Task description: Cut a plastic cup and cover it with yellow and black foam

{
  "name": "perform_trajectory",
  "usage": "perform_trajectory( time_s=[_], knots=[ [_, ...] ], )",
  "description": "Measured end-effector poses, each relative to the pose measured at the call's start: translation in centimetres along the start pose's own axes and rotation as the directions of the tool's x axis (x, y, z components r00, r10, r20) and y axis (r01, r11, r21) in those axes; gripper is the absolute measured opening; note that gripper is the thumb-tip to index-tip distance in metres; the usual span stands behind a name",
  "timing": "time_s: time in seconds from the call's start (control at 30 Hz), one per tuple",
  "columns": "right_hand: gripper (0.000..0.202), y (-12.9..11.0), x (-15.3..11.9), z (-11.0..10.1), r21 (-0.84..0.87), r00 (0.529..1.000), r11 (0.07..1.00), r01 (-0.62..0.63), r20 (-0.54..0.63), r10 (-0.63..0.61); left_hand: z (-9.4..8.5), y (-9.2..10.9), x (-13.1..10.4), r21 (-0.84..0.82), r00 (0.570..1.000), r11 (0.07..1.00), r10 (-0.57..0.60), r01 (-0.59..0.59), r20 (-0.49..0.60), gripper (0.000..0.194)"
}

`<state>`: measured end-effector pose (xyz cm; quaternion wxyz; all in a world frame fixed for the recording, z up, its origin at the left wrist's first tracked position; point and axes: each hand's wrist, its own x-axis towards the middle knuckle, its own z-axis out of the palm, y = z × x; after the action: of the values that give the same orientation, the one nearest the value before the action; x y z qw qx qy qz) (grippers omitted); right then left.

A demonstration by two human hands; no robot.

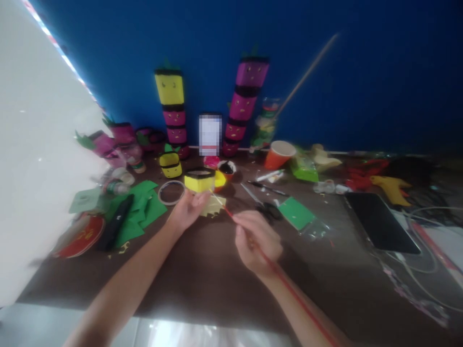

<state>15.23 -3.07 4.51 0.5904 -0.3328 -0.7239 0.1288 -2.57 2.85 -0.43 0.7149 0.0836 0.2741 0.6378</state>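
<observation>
My left hand (pixel 187 210) grips a small yellow box (pixel 198 183) with a black rim, near the middle of the table. A thin red-handled paintbrush (pixel 229 213) is pinched in my right hand (pixel 257 241). Its pale tip points up and left, close to the box's lower right side; whether they touch I cannot tell. Just behind stand a cup with black paint (pixel 227 167) and a tub of pink paint (pixel 211 161). Under the box lies a cut piece of yellowish paper (pixel 213 206). A finished-looking yellow box with a drawn face (pixel 170 165) sits to the left.
Stacked purple and yellow boxes (pixel 241 106) lean against the blue wall. Left are a tape roll (pixel 160 193), green paper (pixel 144 207) and a black object (pixel 119 219). Right are scissors (pixel 267 209), an orange cup (pixel 278 155), a glue gun (pixel 392 189) and a phone (pixel 382 221).
</observation>
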Motion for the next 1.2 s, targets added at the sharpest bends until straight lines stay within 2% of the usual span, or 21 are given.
perform_trajectory(
  time_s=[0.1, 0.23, 0.4, 0.5, 0.77, 0.87, 1.03, 1.2],
  knots=[
    [0.02, -0.2, -0.2, 0.0, 0.032, 0.992, 0.993, -0.111, -0.052, 0.112, 0.6, 0.1, -0.2, 0.0, 1.0, 1.0, 0.0, 0.0, -0.016, 0.045],
    [0.018, -0.5, -0.3, 0.2, 0.101, 0.945, 0.946, -0.309, -0.076, 0.317, 1.1, 0.2, -0.5, -0.001, 1.0, 1.0, -0.007, 0.007, -0.021, 0.049],
    [0.013, 0.0, -0.6, 0.6, 0.159, 0.906, 0.907, -0.39, -0.109, 0.409, 0.9, 0.1, -0.5, 0.012, 1.0, 1.0, -0.001, 0.001, -0.008, 0.052],
    [0.014, 0.4, -0.8, 0.7, 0.16, 0.899, 0.903, -0.398, -0.126, 0.419, 0.9, 0.1, -0.5, 0.016, 1.0, 1.0, 0.0, 0.0, -0.005, 0.053],
    [0.016, 0.4, -0.9, 0.7, 0.088, 0.934, 0.936, -0.341, -0.085, 0.348, 0.1, 0.0, -0.4, 0.011, 0.999, 1.0, -0.009, 0.009, 0.048, 0.048],
    [0.016, 0.0, -0.5, 0.5, 0.028, 0.951, 0.952, -0.304, -0.057, 0.305, 0.0, 0.0, -0.4, 0.01, 0.999, 0.999, -0.042, 0.042, 0.007, 0.045],
    [0.014, -0.5, -0.1, 0.2, -0.018, 0.964, 0.965, -0.262, 0.03, 0.263, 0.5, 0.1, -0.4, -0.031, 0.993, 0.999, -0.02, 0.017, -0.117, 0.039],
    [0.014, -0.6, -0.2, 0.3, -0.008, 0.963, 0.963, -0.27, -0.023, 0.27, 0.4, 0.1, -0.4, -0.012, 0.995, 0.998, -0.055, 0.055, -0.078, 0.042]
  ],
)
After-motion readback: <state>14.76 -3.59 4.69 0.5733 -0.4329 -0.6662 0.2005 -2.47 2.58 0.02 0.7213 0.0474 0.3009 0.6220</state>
